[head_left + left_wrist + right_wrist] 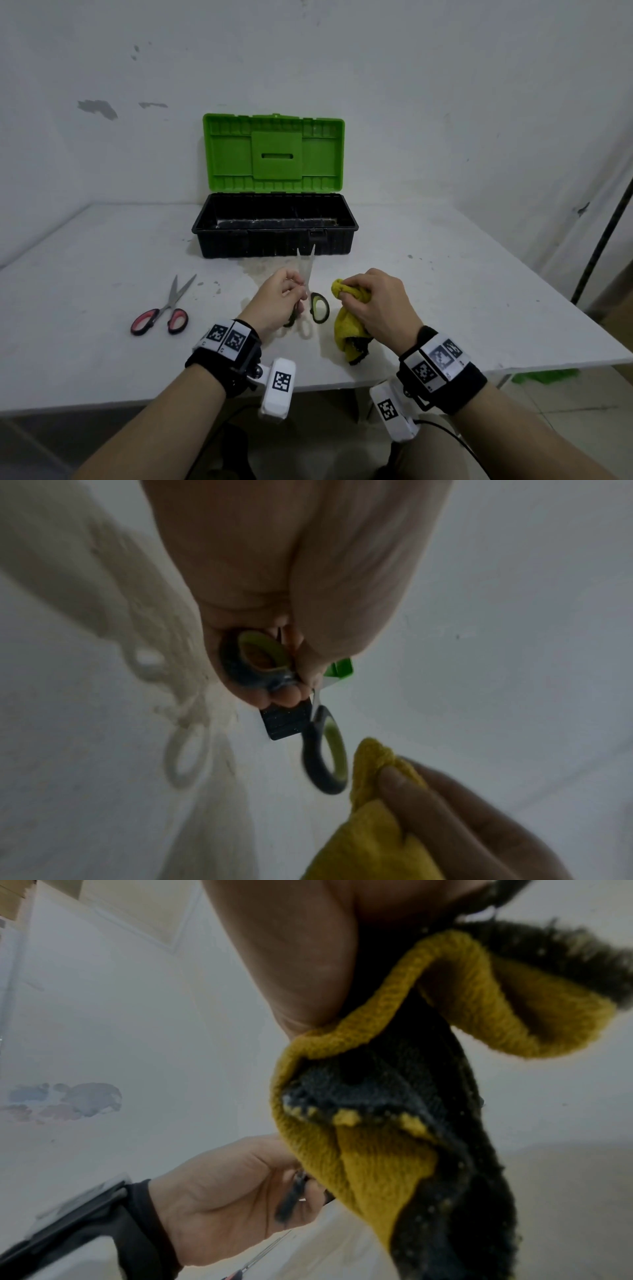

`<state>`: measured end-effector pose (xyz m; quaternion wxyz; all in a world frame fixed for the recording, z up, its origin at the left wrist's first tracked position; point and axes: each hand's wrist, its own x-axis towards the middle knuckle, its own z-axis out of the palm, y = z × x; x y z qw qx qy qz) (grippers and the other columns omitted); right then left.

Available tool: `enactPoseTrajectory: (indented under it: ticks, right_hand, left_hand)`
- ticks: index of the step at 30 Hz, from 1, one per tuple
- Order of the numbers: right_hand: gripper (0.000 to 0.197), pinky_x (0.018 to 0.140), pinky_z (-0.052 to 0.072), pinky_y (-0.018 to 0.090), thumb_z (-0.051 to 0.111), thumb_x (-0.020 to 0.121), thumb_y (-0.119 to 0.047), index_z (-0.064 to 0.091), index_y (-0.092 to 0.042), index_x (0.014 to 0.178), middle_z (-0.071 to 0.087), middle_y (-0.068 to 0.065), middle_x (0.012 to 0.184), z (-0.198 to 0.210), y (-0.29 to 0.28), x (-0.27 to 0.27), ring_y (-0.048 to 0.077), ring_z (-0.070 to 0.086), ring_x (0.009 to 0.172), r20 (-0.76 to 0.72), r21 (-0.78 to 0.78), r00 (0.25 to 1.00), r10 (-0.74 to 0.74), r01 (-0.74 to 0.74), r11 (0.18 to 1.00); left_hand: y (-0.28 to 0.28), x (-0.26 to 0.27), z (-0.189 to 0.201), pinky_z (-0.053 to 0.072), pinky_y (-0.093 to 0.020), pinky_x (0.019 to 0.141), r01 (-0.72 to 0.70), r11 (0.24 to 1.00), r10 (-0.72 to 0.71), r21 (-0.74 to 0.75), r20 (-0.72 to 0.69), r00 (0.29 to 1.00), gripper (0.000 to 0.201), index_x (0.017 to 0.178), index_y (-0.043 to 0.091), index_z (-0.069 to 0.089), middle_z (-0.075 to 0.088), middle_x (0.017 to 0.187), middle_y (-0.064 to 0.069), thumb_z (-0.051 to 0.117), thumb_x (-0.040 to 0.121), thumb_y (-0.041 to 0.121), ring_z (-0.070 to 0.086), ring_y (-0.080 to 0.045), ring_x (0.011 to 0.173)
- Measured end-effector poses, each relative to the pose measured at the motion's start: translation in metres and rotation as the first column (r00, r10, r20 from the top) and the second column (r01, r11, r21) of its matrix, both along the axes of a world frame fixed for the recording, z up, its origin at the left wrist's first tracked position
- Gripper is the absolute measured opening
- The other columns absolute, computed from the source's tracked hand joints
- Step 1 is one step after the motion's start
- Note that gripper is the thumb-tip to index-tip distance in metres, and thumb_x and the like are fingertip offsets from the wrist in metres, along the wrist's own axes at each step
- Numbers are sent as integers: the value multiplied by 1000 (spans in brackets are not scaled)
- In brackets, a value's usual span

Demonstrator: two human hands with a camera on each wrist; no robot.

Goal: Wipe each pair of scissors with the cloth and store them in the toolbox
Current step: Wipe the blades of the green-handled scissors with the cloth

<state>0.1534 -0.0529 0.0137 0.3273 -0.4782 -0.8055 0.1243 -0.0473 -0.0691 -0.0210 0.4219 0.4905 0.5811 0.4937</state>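
Observation:
My left hand (pixel 284 294) grips the green-handled scissors (pixel 319 307) above the table, blades pointing up toward the toolbox and slightly apart. In the left wrist view one handle ring (pixel 325 761) hangs free while the other sits inside my fingers (pixel 284 696). My right hand (pixel 373 301) holds the bunched yellow cloth (pixel 349 332) just right of the scissors, apart from the blades. The cloth (pixel 369 1150) shows a dark underside in the right wrist view. A red-handled pair of scissors (pixel 164 311) lies on the table at the left. The black toolbox (pixel 274 226) stands open with its green lid (pixel 274 154) upright.
The white table (pixel 85 359) ends close to my wrists, and its right edge slants away. A white wall stands right behind the toolbox. A dark pole (pixel 603 240) leans at the far right. Stains mark the table in front of the toolbox.

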Motion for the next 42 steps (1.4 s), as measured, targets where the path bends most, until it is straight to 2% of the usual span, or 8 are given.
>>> enactPoseTrajectory:
  ticks: [4,8,12,18,24,32,39,42]
  right_hand:
    - [22,70,40,21,65,85,-33,72,-23,104,59,-4,88,0,0,2,12,53,83,8,-8,1000,2,-2,1000]
    - [21,72,45,25,67,84,-32,73,-22,102,60,-3,87,2,0,1,14,55,83,-16,15,1000,7,-7,1000]
    - [21,72,48,28,68,84,-33,73,-23,101,61,-3,87,5,-2,0,13,56,82,-26,28,1000,17,-16,999]
    - [21,71,45,23,68,83,-33,73,-23,101,60,-5,86,5,-1,-2,11,55,80,-17,40,999,47,-46,998]
    - [22,71,44,22,69,84,-33,73,-22,102,61,-5,87,3,7,1,10,55,81,-34,32,999,38,-37,999]
    - [20,68,42,15,69,83,-32,73,-23,101,61,-6,86,4,8,2,9,55,79,-49,40,997,52,-50,998]
    - [22,80,52,28,71,81,-31,70,-23,102,69,-7,96,7,3,6,10,61,87,-45,44,997,69,-67,997]
    - [21,77,51,28,70,84,-29,72,-22,104,64,-5,94,6,-2,2,12,59,84,22,89,992,126,-128,988]
  left_hand:
    - [-1,-2,4,42,-28,60,-5,999,8,-45,68,998,8,106,14,59,67,79,-1,55,101,10,55,-13,64]
    - [-4,-2,9,42,-23,53,40,997,-35,-59,83,996,11,94,12,65,62,75,-2,57,101,10,54,-12,59]
    - [-9,-3,10,44,-28,50,88,994,-83,-69,68,994,13,88,10,55,55,73,-5,57,101,13,51,-13,51]
    - [-9,-3,7,37,-27,43,115,992,-117,-46,-43,992,17,88,10,55,54,72,-4,68,94,17,43,-13,44]
    - [-3,-3,5,43,-29,50,137,989,-139,-48,-50,989,9,97,9,55,57,86,-5,64,96,9,48,-15,52]
    - [-2,-2,6,36,-23,44,164,984,-166,-73,-16,986,12,86,11,60,65,70,-3,70,92,7,43,-10,45]
    - [-7,2,11,33,-23,43,162,985,-164,-62,-34,986,19,82,10,58,61,55,6,76,88,12,40,-8,43]
    - [-7,6,15,34,-23,44,150,988,-152,-30,-63,986,17,83,9,57,73,69,-3,70,93,15,41,-10,45]
